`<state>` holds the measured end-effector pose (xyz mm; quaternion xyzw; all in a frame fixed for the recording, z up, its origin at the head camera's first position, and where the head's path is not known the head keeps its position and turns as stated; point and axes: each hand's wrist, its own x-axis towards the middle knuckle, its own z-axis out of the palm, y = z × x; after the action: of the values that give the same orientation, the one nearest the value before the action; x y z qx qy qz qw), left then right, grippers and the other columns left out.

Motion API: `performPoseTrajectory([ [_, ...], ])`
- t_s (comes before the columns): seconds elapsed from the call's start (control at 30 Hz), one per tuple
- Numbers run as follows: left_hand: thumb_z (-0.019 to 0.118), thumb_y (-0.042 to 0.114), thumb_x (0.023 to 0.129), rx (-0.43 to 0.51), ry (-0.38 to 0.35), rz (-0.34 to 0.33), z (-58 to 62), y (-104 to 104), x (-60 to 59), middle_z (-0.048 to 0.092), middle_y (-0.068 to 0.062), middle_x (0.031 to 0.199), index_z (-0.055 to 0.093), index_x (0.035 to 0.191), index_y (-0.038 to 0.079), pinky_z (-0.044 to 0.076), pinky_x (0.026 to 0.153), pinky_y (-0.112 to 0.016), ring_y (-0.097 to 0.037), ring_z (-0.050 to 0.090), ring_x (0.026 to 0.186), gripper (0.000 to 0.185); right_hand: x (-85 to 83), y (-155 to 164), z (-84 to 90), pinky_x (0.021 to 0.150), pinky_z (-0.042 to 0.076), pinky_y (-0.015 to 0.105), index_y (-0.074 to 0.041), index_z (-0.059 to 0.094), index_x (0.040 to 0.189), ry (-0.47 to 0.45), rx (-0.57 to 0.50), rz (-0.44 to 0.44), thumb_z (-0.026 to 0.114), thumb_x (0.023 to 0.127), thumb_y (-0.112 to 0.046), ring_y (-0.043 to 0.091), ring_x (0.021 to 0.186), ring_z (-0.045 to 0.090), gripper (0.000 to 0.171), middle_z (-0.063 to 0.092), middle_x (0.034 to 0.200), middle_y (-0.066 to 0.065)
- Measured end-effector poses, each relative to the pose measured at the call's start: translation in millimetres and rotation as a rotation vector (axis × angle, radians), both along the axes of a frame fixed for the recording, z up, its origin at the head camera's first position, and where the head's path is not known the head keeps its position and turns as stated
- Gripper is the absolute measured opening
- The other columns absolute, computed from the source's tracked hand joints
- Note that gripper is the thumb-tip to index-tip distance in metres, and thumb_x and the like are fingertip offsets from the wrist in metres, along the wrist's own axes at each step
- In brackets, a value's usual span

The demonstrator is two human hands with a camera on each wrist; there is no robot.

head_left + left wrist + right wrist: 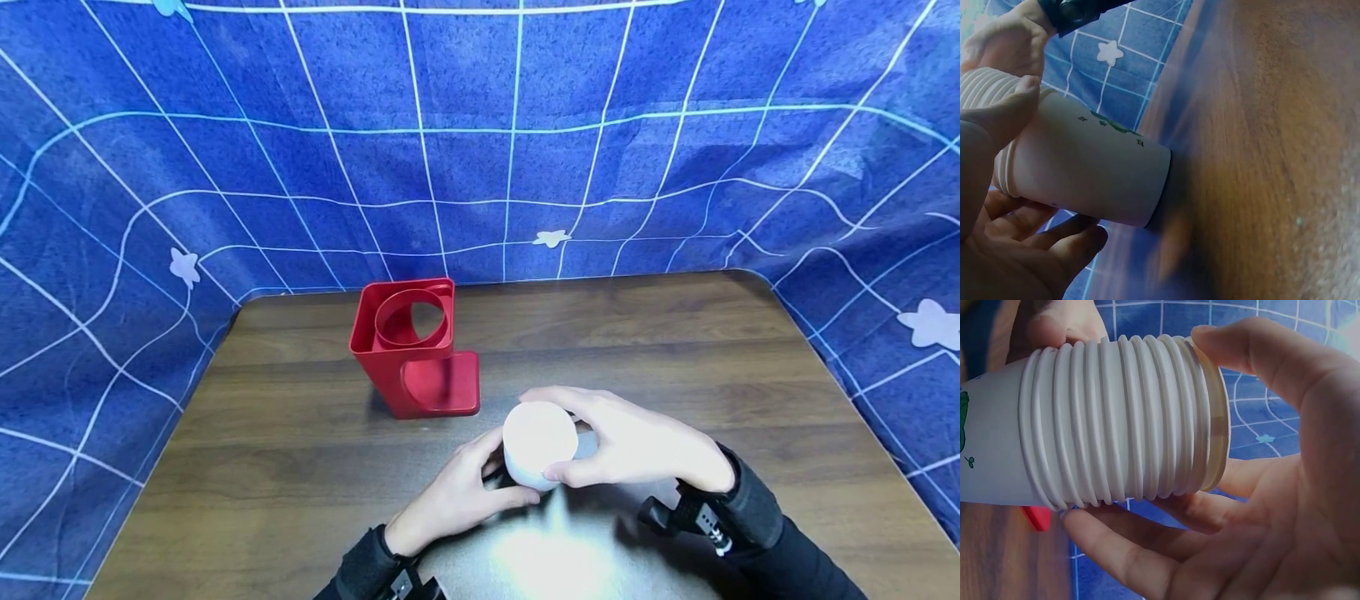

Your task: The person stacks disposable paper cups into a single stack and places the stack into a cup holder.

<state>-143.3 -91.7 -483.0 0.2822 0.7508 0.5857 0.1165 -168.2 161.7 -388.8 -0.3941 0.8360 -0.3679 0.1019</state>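
Observation:
A stack of nested white paper cups (538, 442) with green print is between my two hands, rims upward. My right hand (633, 437) holds it near the top, thumb at the uppermost rim and fingers along the stacked rims (1116, 422). Lower down, my left hand (468, 492) grips it, with the thumb on one side and curled fingers on the other. The bottom cup's plain wall (1100, 159) shows in the left wrist view, its base close to the wooden table (285, 483); contact cannot be told.
A red stand (442, 383) with a square top and a round ring inside is on the table, left of and behind the cups. Blue cloth (465, 167) with white lines hangs behind the table and along its sides. Bright glare falls on the near tabletop.

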Motion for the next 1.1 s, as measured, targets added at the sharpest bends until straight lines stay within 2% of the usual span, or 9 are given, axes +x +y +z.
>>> performPoseTrajectory([
  [0.17,0.083,0.023,0.089,-0.028,-0.030,0.024,0.5,-0.3,0.1,0.055,-0.005,0.149,0.044,0.154,0.015,0.048,0.111,-0.032,-0.020,0.057,0.133,0.077,-2.0,2.1,2.8,0.097,0.055,0.040,-0.016,0.052,0.146,-0.026,0.012,-0.067,0.081,0.085,-0.034,0.010,0.117,0.061,0.070,0.065,0.133,-0.005],
  [0.33,0.078,0.019,0.093,-0.042,-0.049,0.024,0.1,-2.1,-0.5,0.046,-0.011,0.157,0.037,0.158,0.010,0.046,0.112,-0.038,-0.027,0.057,0.135,0.077,-6.1,5.7,3.3,0.098,0.055,0.039,-0.016,0.054,0.145,0.016,0.020,-0.141,0.081,0.083,-0.030,0.011,0.114,0.062,0.068,0.066,0.132,-0.003],
  [0.47,0.077,0.017,0.094,-0.039,-0.067,0.014,1.0,-3.8,-0.4,0.046,-0.011,0.157,0.038,0.157,0.010,0.045,0.114,-0.042,-0.029,0.056,0.137,0.075,-12.4,10.3,1.7,0.095,0.057,0.042,-0.010,0.053,0.145,0.063,0.031,-0.233,0.081,0.085,-0.031,0.015,0.113,0.064,0.070,0.066,0.134,0.006],
  [0.6,0.077,0.017,0.094,-0.044,-0.072,0.003,2.4,-4.1,-0.2,0.045,-0.011,0.158,0.039,0.158,0.011,0.044,0.114,-0.043,-0.030,0.054,0.139,0.074,-18.7,16.0,1.3,0.091,0.058,0.035,-0.008,0.051,0.147,0.036,0.016,-0.301,0.081,0.086,-0.030,0.017,0.112,0.066,0.072,0.066,0.134,0.008],
  [0.83,0.076,0.017,0.095,-0.049,-0.066,-0.002,3.3,-4.0,0.2,0.050,-0.014,0.153,0.041,0.157,0.013,0.044,0.115,-0.041,-0.030,0.056,0.137,0.071,-24.6,25.8,4.4,0.084,0.059,0.032,-0.012,0.050,0.147,-0.032,0.009,-0.387,0.081,0.088,-0.034,0.014,0.101,0.069,0.070,0.068,0.127,0.007],
  [0.93,0.075,0.018,0.096,-0.062,-0.061,-0.003,4.0,-4.1,0.3,0.052,-0.014,0.152,0.041,0.156,0.012,0.045,0.114,-0.040,-0.029,0.056,0.137,0.070,-27.5,29.3,5.1,0.082,0.059,0.033,-0.011,0.051,0.145,-0.024,0.009,-0.417,0.080,0.089,-0.033,0.014,0.096,0.070,0.067,0.068,0.124,0.009],
  [1.1,0.074,0.018,0.097,-0.084,-0.049,-0.008,4.4,-4.6,0.3,0.051,-0.014,0.153,0.041,0.156,0.008,0.047,0.113,-0.039,-0.029,0.056,0.137,0.069,-30.6,32.8,5.4,0.082,0.059,0.035,-0.008,0.051,0.143,-0.005,0.011,-0.442,0.079,0.090,-0.029,0.019,0.098,0.070,0.065,0.068,0.123,0.013],
])
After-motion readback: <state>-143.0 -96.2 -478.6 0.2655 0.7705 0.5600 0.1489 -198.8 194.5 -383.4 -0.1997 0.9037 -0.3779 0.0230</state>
